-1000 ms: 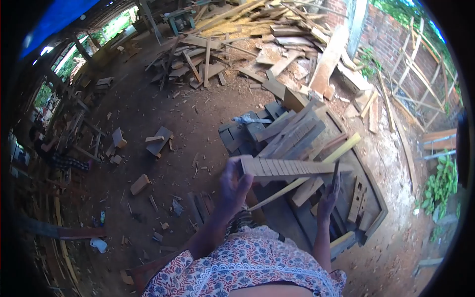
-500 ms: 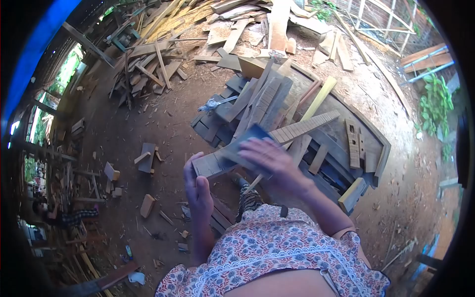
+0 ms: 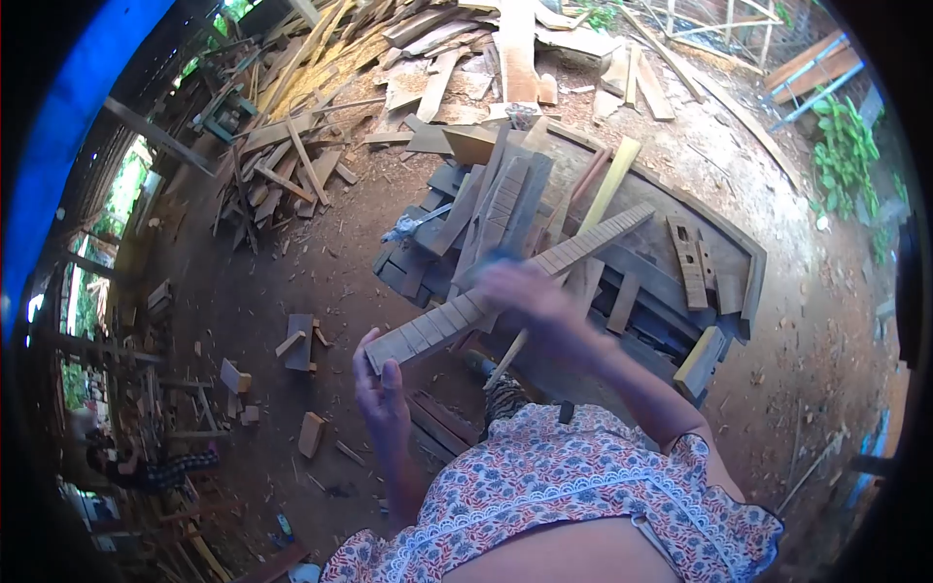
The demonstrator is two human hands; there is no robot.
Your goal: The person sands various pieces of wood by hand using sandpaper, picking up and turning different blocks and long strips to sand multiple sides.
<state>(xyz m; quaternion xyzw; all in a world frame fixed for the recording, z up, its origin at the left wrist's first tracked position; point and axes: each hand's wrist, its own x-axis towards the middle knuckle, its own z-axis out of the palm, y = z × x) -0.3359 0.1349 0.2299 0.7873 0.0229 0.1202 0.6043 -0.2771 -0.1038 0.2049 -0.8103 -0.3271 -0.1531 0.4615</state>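
My left hand (image 3: 384, 396) grips the near end of a long wooden guitar fretboard (image 3: 418, 335), thumb on the near side and fingers around the end. Dark crosswise slots run along the board, which slants away to the upper right over the workbench. Partway along it, my right hand (image 3: 530, 293) presses on its upper face, smeared by motion. Under those fingers shows a blurred edge of dark blue sandpaper (image 3: 500, 257); most of it is hidden.
The cluttered workbench (image 3: 671, 345) bears several boards, another slotted strip (image 3: 502, 204) and a piece with oblong holes (image 3: 687, 262). Scrap wood (image 3: 282, 175) is heaped beyond. A small wooden block (image 3: 311, 434) lies on the dirt floor; a person (image 3: 155, 474) is at far left.
The sandpaper and my right hand have shifted slightly up along the fretboard, baring more slots near my left hand. My left hand keeps its grip. The view has turned a little.
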